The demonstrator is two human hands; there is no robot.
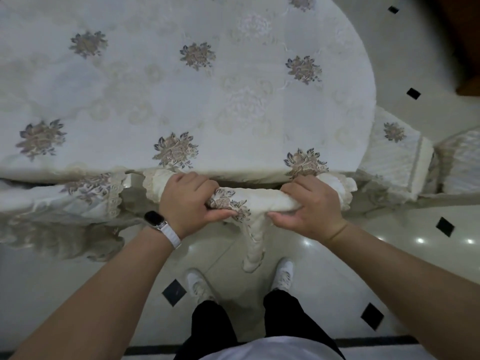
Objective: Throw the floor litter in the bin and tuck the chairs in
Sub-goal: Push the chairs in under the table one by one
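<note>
Both hands grip the top rail of a chair [259,197] whose back is wrapped in a cream cover with a woven flower motif. The left hand [188,201] is curled over the rail near its left end, fingers wrapped over the far side and thumb [220,215] pressed under the near edge, so it is closed on the covered rail. The right hand [311,206] clamps the rail near its right end in the same way, thumb tucked beneath. A strip of the cover hangs down between the hands toward the floor [389,242].

The chair back stands right against the edge of the tabletop [181,87], which carries a pale cloth patterned with grey-brown flower clusters. To the left a second covered chair [78,198] sits along the same edge, and to the right a third chair [394,157] stands at the rounded end of the tabletop, with another piece of matching covered furniture just beyond it.

The left wrist wears a watch [162,226] with a dark blank face and a white band; no writing or brand can be read anywhere. The floor is glossy pale tile with small black diamond insets. White shoes [198,284] and dark trousers show below. No litter or bin appears in this view.
</note>
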